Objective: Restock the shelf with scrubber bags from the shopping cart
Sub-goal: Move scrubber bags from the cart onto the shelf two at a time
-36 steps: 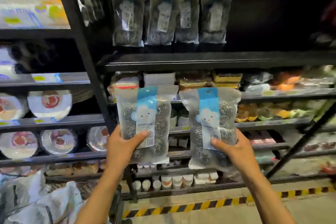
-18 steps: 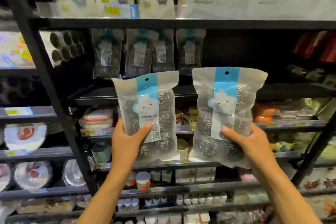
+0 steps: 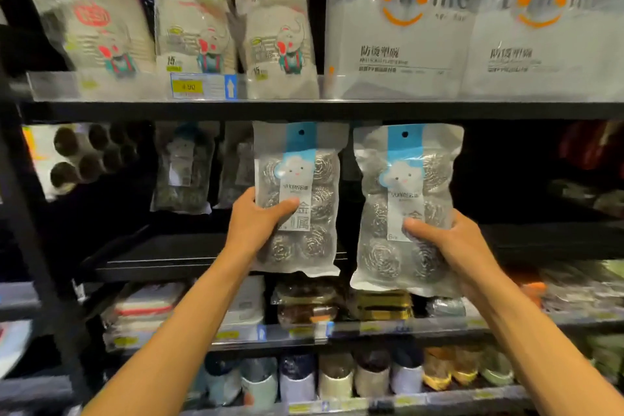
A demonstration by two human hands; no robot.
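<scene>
- Nearest, the right hand (image 3: 452, 246) pinches the lower part of one scrubber bag (image 3: 405, 199), thumb on the front, fingers curled round its edge.
- Likewise, the left hand (image 3: 253, 223) pinches a second bag (image 3: 304, 179) at mid-height, thumb across the label.
- Both bags stand upright, long axis vertical, side by side but apart.
- Farther back, the hung bags (image 3: 182, 169) lie left of both; the left hand is nearer them.

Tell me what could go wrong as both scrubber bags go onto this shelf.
1. The left hand and right hand grip the left bag and right bag low down, so the tops may flop and the hang holes could miss a hook; none shows in the dark bay.
2. The left bag is close to the hanging bags and might knock them loose.
</scene>
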